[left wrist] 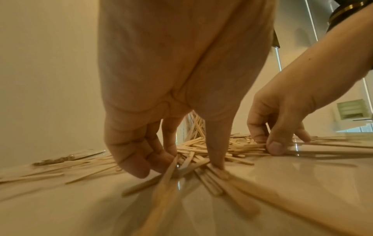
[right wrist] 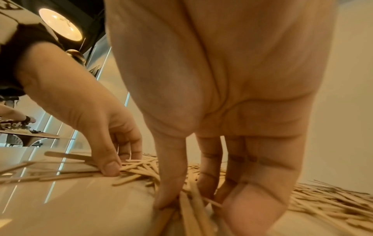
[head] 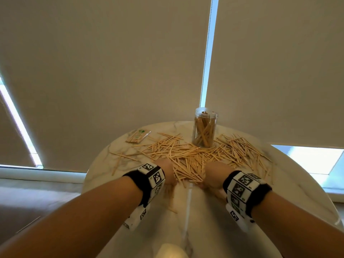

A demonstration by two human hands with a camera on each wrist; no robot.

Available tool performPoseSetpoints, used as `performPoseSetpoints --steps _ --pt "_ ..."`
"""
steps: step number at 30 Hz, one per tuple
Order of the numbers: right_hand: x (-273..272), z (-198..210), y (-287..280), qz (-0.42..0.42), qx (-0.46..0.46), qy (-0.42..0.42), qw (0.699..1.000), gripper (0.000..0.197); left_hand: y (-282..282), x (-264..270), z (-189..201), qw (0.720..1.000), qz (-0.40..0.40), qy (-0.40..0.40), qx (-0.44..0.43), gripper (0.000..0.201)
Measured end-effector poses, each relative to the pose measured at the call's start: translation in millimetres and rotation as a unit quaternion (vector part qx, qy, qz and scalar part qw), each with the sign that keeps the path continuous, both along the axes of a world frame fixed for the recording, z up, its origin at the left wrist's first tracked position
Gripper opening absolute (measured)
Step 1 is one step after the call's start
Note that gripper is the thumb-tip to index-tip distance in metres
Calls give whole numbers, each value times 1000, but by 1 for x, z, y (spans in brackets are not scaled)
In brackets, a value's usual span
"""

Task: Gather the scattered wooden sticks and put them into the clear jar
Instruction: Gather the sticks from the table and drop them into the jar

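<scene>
Head: my left hand (head: 167, 171) and right hand (head: 214, 174) bracket the wooden sticks (head: 188, 170) near the table (head: 204, 220) edge, scraping a bundle; clear jar (head: 204, 127) behind, part-filled; left wrist: fingers (left wrist: 215, 153) curled, pinching sticks; right wrist: thumb (right wrist: 169, 188) and fingers clamped on sticks.

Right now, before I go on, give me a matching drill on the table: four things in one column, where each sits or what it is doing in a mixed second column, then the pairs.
1. clear jar
2. small packet
3. left hand
4. right hand

a. far left part of the table
b. upright at the far side, partly filled with sticks
c. at the left edge of the near pile of sticks
d. at the right edge of that pile

Pairs: 1-b, 2-a, 3-c, 4-d
</scene>
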State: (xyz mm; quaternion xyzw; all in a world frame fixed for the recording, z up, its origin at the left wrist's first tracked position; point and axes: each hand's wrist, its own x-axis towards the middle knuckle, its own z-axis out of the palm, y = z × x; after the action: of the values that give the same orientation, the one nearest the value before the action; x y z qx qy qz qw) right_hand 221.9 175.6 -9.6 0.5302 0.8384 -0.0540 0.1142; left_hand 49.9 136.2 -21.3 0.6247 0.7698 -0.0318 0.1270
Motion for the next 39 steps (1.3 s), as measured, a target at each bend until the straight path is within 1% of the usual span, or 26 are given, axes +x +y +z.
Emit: performPoseSetpoints --steps 2,3,6,8,10,14,17,20,22,24,26,28,29,30,32,33,36,39 --pt "5 -1 0 4 16 -4 1000 38 2 5 0 1000 6 15 -8 25" --pt "7 -1 0 5 19 -3 1000 32 4 8 -1 1000 10 22 -12 21" --pt "11 -2 1 16 22 -11 1000 23 5 19 0 1000 0 26 -16 16" --pt "12 -3 0 27 22 -28 999 23 3 23 1 999 -19 40 -25 26" --pt "12 -4 -1 33 22 -35 999 23 6 23 0 997 -33 53 -35 30" --pt "15 -5 -5 29 20 -25 999 29 1 27 2 998 -7 52 -39 31" --pt "16 -2 -6 10 5 0 1000 26 -3 26 6 998 -6 44 -37 29" --pt "19 0 -4 -11 -4 20 1000 25 -3 22 6 999 21 3 -28 34" --pt "24 2 -5 -17 -17 25 999 26 -3 19 9 997 55 -61 4 37" --pt "30 4 -4 -15 -36 31 999 23 -2 16 11 988 73 -128 38 40" --pt "36 8 -4 -26 -50 57 997 22 -5 15 14 984 56 -163 54 51" --pt "42 11 -3 -48 -59 95 993 22 -8 16 15 974 74 -202 74 63" --pt "45 12 0 -64 -67 129 987 20 -7 17 14 968 87 -217 88 62" --pt "47 11 3 -85 -80 179 977 17 -6 17 14 963 92 -231 101 55" --pt "49 14 4 -121 -118 283 944 11 -2 19 12 951 95 -270 118 38" --pt "49 17 4 -131 -127 324 928 10 -1 20 13 943 98 -294 119 33" --pt "48 23 0 -143 -130 424 885 10 3 27 12 913 103 -374 124 25" --pt "39 25 -5 -139 -132 490 850 12 5 38 14 874 128 -437 170 29"
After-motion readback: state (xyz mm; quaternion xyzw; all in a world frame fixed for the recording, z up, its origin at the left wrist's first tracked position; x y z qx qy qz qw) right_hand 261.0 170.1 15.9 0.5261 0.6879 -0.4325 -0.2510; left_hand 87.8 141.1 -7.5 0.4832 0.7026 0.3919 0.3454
